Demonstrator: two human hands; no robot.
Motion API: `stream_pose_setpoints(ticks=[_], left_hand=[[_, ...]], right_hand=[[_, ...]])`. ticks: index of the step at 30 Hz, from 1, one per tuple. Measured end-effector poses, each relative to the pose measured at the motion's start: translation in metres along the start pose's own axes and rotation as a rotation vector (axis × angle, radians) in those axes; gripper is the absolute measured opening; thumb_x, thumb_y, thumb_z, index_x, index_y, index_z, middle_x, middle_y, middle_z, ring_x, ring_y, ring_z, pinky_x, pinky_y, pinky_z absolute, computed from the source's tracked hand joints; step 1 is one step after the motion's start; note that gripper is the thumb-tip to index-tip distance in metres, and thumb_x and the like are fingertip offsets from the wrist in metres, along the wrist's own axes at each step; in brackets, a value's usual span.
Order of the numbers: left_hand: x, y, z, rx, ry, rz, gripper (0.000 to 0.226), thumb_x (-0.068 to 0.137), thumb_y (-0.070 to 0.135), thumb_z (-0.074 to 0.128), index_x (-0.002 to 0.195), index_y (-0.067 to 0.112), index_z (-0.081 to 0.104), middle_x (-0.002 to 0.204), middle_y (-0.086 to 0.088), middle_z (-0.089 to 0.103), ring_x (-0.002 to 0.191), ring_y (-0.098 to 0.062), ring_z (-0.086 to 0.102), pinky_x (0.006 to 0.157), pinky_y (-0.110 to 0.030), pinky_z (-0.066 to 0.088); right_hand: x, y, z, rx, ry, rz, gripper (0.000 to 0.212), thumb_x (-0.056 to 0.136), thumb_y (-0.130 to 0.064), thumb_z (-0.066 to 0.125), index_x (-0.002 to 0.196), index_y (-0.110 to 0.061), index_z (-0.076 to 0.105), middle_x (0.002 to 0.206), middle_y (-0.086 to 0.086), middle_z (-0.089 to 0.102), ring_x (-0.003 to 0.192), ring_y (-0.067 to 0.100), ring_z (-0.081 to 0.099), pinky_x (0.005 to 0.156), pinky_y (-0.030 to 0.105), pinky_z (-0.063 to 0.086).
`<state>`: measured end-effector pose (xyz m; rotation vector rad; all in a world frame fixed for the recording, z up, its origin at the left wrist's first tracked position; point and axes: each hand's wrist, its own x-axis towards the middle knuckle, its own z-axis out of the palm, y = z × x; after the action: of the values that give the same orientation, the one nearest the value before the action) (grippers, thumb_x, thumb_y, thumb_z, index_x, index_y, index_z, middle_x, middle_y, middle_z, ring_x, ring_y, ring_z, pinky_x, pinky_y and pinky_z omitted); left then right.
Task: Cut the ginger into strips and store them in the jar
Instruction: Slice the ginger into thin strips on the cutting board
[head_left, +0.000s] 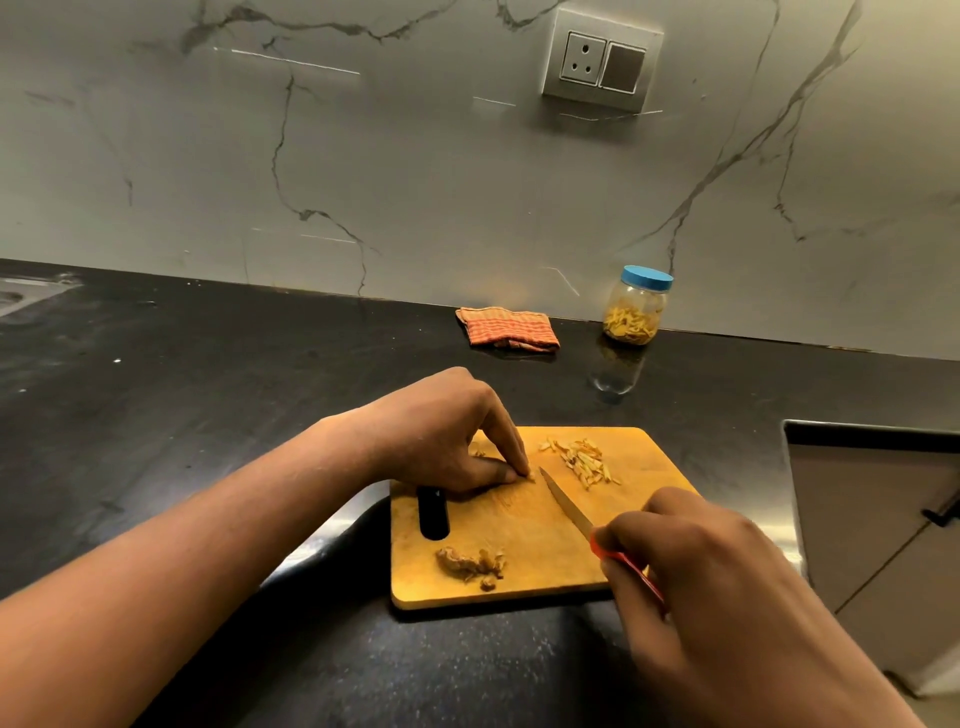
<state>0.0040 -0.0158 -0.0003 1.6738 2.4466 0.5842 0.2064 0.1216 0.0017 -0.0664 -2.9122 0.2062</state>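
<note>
Dim, warm light; wide-angle bending at edges, soft focus throughout.

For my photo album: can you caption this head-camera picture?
Left hand pins ginger on the cutting board; right hand holds a red-handled knife beside it.

**Domestic kitchen worktop**

Black speckled stone counter (208, 415) meeting a grey veined backsplash (415, 182) fitted with a socket-and-switch plate (601, 61). A wooden cutting board (524, 535) lies on the counter. A folded checked cloth (506, 327) and a blue-lidded jar (635, 312) sit near the wall. Sink edge (26, 296) far left, cabinet front (872, 519) right.
</note>
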Motion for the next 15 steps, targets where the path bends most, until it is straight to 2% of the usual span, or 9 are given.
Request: stream_pose_setpoints(ticks=[1,3,5,7,10,15], left_hand=[[0.000,0.000,0.000,0.001,-0.002,-0.004,0.019,0.089,0.029,0.071,0.107,0.034,0.075,0.112,0.021,0.069,0.111,-0.002,0.060,0.100,-0.028,0.049],[0.000,0.000,0.000,0.002,-0.003,-0.008,0.019,0.089,0.029,0.071,0.107,0.033,0.075,0.112,0.021,0.070,0.111,-0.002,0.060,0.100,-0.027,0.049],[0.000,-0.001,0.000,0.002,-0.004,-0.006,0.019,0.089,0.029,0.071,0.107,0.033,0.076,0.112,0.022,0.070,0.112,0.001,0.059,0.101,-0.022,0.047],[0.000,-0.002,0.000,0.005,0.000,0.004,0.019,0.089,0.028,0.071,0.107,0.033,0.076,0.111,0.023,0.070,0.111,0.002,0.059,0.097,-0.015,0.044],[-0.001,-0.002,0.001,0.010,0.000,0.006,0.020,0.089,0.029,0.071,0.108,0.033,0.075,0.112,0.023,0.069,0.111,0.003,0.059,0.091,-0.008,0.040],[-0.001,-0.004,0.001,0.005,-0.009,0.011,0.020,0.090,0.028,0.070,0.109,0.033,0.075,0.114,0.022,0.069,0.112,0.003,0.058,0.094,-0.012,0.041]], right_hand=[[-0.001,0.000,-0.001,0.004,0.032,0.006,0.010,0.066,-0.023,0.077,0.075,-0.027,0.073,0.063,-0.007,0.055,0.046,0.010,0.050,0.047,0.003,0.022],[-0.003,0.000,-0.003,0.021,0.073,-0.013,0.007,0.076,-0.026,0.070,0.082,-0.027,0.074,0.070,-0.008,0.057,0.056,0.010,0.055,0.047,0.012,0.038],[-0.004,0.001,-0.003,0.090,0.146,-0.055,0.017,0.086,-0.032,0.061,0.098,-0.028,0.072,0.085,-0.009,0.059,0.073,0.007,0.057,0.063,0.021,0.051],[-0.003,-0.003,-0.004,0.106,0.177,-0.082,0.024,0.090,-0.036,0.056,0.108,-0.029,0.069,0.093,-0.010,0.058,0.081,0.004,0.056,0.074,0.018,0.050],[0.000,-0.009,-0.005,0.103,0.137,-0.067,0.026,0.092,-0.038,0.052,0.113,-0.032,0.065,0.097,-0.013,0.056,0.084,0.001,0.052,0.070,0.010,0.043],[0.001,-0.010,-0.008,0.095,0.115,-0.038,0.027,0.093,-0.039,0.050,0.116,-0.034,0.063,0.101,-0.014,0.055,0.087,0.000,0.052,0.078,0.013,0.047]])
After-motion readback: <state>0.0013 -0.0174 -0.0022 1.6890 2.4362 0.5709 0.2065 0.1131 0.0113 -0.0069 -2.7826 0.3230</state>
